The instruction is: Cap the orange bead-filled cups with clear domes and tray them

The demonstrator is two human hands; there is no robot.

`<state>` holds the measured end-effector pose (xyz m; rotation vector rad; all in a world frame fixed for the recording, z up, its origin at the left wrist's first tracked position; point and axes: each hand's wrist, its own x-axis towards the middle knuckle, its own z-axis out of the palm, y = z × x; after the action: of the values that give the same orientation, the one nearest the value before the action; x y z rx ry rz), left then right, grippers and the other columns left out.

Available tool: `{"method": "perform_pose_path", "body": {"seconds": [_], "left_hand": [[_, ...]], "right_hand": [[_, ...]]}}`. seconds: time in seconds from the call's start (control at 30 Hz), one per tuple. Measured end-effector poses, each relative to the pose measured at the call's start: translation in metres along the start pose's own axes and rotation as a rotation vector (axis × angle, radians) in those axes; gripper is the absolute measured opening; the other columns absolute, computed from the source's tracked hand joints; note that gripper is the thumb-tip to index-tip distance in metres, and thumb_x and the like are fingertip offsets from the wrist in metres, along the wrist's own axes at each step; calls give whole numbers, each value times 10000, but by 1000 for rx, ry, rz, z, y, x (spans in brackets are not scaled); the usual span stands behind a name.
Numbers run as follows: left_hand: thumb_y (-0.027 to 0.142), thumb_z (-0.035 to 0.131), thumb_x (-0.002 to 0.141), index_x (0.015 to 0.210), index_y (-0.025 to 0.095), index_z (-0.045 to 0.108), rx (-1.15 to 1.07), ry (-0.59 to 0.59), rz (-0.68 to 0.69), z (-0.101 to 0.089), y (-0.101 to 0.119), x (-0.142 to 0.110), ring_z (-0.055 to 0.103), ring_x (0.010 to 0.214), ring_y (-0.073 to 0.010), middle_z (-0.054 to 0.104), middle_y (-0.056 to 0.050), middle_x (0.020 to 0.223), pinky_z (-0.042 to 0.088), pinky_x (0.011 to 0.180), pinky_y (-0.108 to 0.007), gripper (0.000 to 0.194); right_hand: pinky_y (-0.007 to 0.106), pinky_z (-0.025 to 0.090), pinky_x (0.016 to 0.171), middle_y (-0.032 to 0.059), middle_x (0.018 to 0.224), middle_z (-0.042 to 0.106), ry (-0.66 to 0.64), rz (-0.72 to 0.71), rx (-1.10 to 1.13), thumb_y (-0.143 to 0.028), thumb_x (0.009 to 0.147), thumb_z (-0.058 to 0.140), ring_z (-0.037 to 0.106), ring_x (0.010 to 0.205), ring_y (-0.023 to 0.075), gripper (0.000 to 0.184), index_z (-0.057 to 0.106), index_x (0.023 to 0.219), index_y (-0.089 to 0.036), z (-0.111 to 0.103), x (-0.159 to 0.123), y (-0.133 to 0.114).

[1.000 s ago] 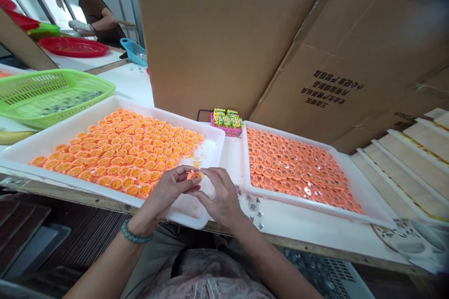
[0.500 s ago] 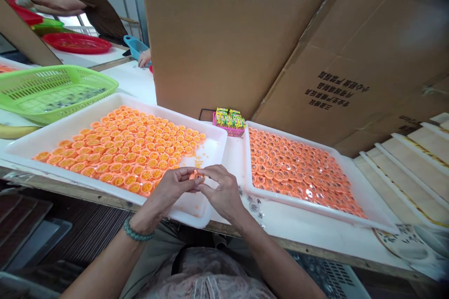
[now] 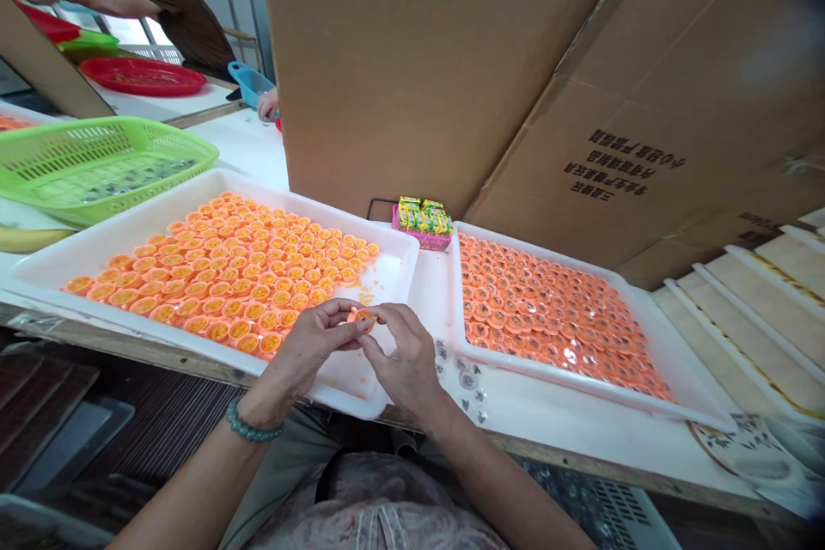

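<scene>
My left hand (image 3: 309, 348) pinches a small orange cup (image 3: 363, 318) over the near right corner of the left white tray (image 3: 96, 241). My right hand (image 3: 403, 357) meets it, fingertips closed on the same cup's rim. The left tray holds several rows of open orange cups with yellow filling (image 3: 225, 275). The right white tray (image 3: 638, 408) is packed with orange cups under clear lids (image 3: 541, 309). A few clear lids (image 3: 465, 378) lie loose on the table between the trays, by my right wrist.
A big cardboard sheet (image 3: 451, 60) stands behind the trays. A pink basket of small yellow-green packs (image 3: 422, 222) sits at its foot. A green basket (image 3: 96, 163) is at far left. Stacked trays (image 3: 760, 309) lie right. Another person (image 3: 161, 0) works at the back left table.
Both hands stayed together on the cup, fingers shifting slightly around it. The person at the back left reached an arm out to the left.
</scene>
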<state>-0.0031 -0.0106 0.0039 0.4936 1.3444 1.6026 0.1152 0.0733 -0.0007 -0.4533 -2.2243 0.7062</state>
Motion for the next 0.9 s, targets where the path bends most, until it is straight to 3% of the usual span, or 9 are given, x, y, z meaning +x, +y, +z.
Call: {"method": "perform_pose_path", "body": {"seconds": [0.23,0.47,0.9], "left_hand": [[307,795,612,855,140,640,-7,23,-6,1,1,0,580,700,-126,630,-15,771,530,680,-258,333],[324,780,634,854,140,672,7,-31,-21,1,2,0,605,720,-137,662,-32,799,528,689,-249,306],[325,730,682,924,146,706,104,-87,13,-2,-5,0,619,737,-165,684,-43,806,515,707,-272,301]], "right_hand": [[318,484,803,77,931,639,-8,-16,3,-122,744,611,583,885,188,260,609,1001,-162,-2,1,5],[292,478,798,48,928,637,-172,28,102,-153,762,654,583,865,162,248,635,1007,-185,-14,9,11],[310,511,764,59,933,640,-193,-72,88,-124,793,607,599,865,174,322,650,1095,-231,-12,6,13]]}}
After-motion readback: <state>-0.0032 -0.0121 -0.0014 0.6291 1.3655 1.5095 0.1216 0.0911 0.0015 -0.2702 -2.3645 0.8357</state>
